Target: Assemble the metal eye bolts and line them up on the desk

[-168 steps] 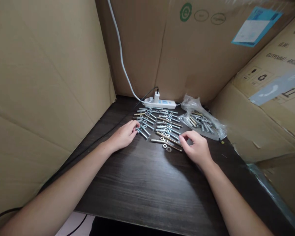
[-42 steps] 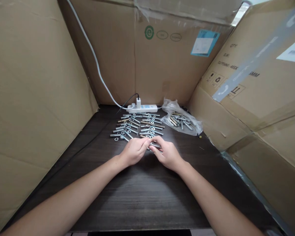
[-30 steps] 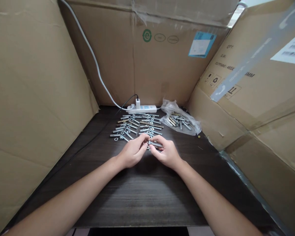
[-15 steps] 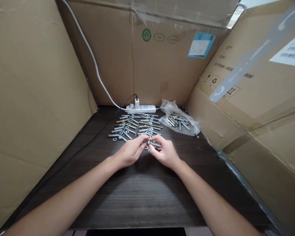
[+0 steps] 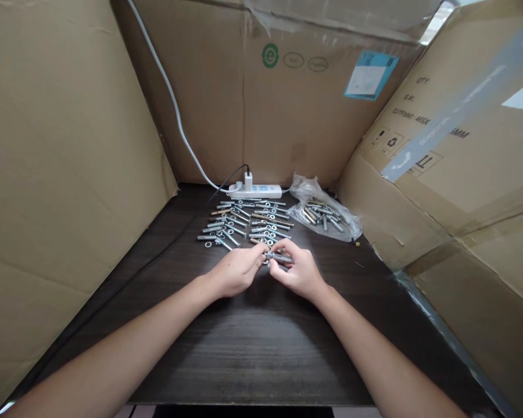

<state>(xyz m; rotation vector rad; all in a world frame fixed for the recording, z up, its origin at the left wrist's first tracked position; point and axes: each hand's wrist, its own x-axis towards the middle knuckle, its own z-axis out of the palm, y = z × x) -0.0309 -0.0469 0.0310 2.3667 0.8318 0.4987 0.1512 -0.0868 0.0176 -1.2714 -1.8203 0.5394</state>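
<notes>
An expansion bolt (image 5: 282, 258) with a nut and washer at its left end lies level between my hands, just above the table. My right hand (image 5: 300, 271) pinches it by the sleeve and nut, with thumb and index finger wrapped round. At the nut end, the fingers of my left hand (image 5: 239, 270) are closed on the bolt's tip, partly hiding it. Right behind my hands lie rows of loose bolts, sleeves, nuts and washers (image 5: 230, 237), and a second group of bolts and washers (image 5: 271, 223) is partly covered by my fingers.
A clear plastic bag (image 5: 347, 231) with several assembled expansion bolts (image 5: 325, 215) lies at the back right. A white power strip (image 5: 255, 191) with a plugged-in charger (image 5: 248, 181) stands against the back cardboard (image 5: 209, 116). A black cable (image 5: 157, 255) crosses the dark table (image 5: 261, 360) on the left.
The view has shifted slightly, so everything sits a little further right. My hands keep hold of the bolt, and its nut and washer now show more clearly between the fingers.
</notes>
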